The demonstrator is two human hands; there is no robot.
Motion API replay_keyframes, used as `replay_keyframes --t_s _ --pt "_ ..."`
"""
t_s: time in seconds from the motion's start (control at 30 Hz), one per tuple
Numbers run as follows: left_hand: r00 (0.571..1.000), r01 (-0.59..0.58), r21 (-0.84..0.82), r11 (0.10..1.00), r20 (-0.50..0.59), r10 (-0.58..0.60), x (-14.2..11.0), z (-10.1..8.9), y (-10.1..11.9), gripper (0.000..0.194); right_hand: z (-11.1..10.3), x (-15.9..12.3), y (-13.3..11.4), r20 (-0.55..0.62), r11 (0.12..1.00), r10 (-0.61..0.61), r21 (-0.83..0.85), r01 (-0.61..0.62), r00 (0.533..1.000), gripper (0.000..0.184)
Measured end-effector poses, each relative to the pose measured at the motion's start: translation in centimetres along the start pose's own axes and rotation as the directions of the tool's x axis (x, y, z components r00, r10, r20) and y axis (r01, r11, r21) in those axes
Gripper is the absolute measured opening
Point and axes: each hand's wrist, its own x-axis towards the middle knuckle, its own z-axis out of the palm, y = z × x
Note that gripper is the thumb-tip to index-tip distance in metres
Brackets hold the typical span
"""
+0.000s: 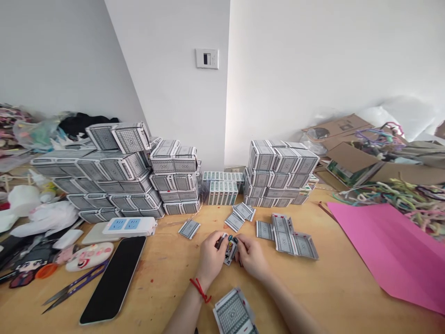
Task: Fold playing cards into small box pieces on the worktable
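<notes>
On the far left, white plastic wrappings point(52, 215) are lying near a purple-handled pair of scissors point(76, 286), and a dark-screened phone point(113, 283) is resting just right of the blades. Beyond the phone, a white power strip point(134, 226) is sitting before a broad stack of card blocks point(128, 202). A folded card point(189, 228) is lying on the worktop point(167, 273) farther right.

Near the middle, the left hand point(212, 250), wearing a red cord point(200, 291) at its wrist, is pinching a playing card point(230, 256) — its fingers are closed on the left side. Nearer, a folded card piece point(232, 311) is lying between the forearms. Small card boxes point(222, 192) and loose cards point(238, 217) are lying beyond the hands.

The right hand point(253, 256) is holding the same card's right side, its fingers drawn together — the tips are partly hidden. Farther right, joined card pieces point(283, 236) are lying before another stack point(278, 174), and a pink sheet point(382, 250) is covering the right side.
</notes>
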Motion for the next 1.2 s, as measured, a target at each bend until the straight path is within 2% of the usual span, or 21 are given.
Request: replay_keyframes --t_s 0.13,0.27,0.47,0.6,0.77,0.93,1.13,1.2 --pt "0.999 -0.052 0.049 0.997 0.016 0.051 -0.04 -0.07 0.18 0.020 -0.16 0.14 -0.32 0.038 0.999 0.033 0.021 -0.034 0.999 0.028" --pt "0.993 -0.116 0.157 0.981 0.010 0.116 -0.17 0.21 0.31 0.018 -0.12 0.24 -0.51 0.017 0.998 0.059 -0.006 -0.059 0.998 0.035" --pt "0.993 -0.111 0.246 0.963 -0.017 0.119 -0.35 0.63 0.20 0.021 -0.22 0.51 -0.11 0.100 0.984 0.146 0.086 -0.155 0.984 0.024" --pt "0.992 -0.117 0.280 0.953 -0.011 0.126 -0.31 0.75 0.00 0.021 -0.29 0.62 -0.04 0.077 0.981 0.179 0.059 -0.184 0.981 0.024" --pt "0.996 -0.085 0.202 0.976 -0.003 0.088 -0.09 0.44 -0.20 0.016 -0.20 0.59 0.11 0.093 0.987 0.152 0.045 -0.157 0.984 0.023" --pt "0.997 -0.071 0.187 0.980 0.015 0.069 -0.18 0.42 -0.26 0.017 -0.07 0.51 0.27 0.036 0.983 0.183 -0.004 -0.183 0.982 0.028" --pt "0.998 -0.053 0.129 0.990 -0.013 0.055 -0.25 0.54 -0.47 0.023 -0.42 0.49 -0.25 0.122 0.982 0.164 0.078 -0.174 0.979 0.018" --pt "0.999 -0.052 0.120 0.991 -0.005 0.053 -0.25 0.56 -0.54 0.023 -0.44 0.47 -0.26 0.115 0.980 0.177 0.068 -0.186 0.978 0.020"
